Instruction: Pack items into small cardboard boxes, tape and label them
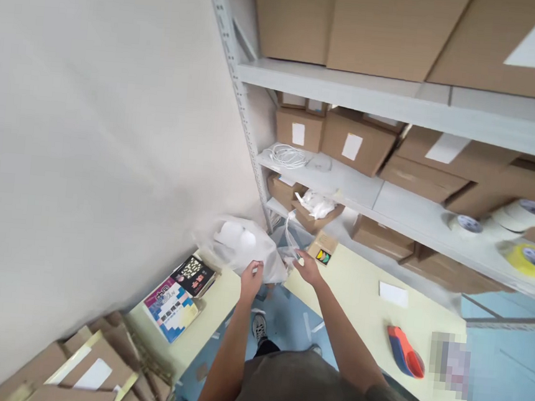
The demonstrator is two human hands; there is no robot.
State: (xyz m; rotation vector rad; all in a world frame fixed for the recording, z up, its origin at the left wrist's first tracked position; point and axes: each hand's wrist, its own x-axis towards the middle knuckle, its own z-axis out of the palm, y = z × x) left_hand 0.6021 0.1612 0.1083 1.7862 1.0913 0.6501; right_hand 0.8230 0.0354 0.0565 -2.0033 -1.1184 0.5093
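Left hand (251, 279) pinches a translucent plastic bag (265, 253)

A translucent bag (269, 257) shows something white within; the left grip (252, 275) pinches its near edge, the right grip (307, 267) meets its right side. Left of the bag, books (172, 309) lie on a counter (214, 308); right of it, a second counter (355, 295) bears a small box (322, 246); beyond it, shelving (380, 93) holds cardboard boxes (359, 143).

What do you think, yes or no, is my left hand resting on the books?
No, your left hand is at the white bag, and the books lie apart from it, to its left.
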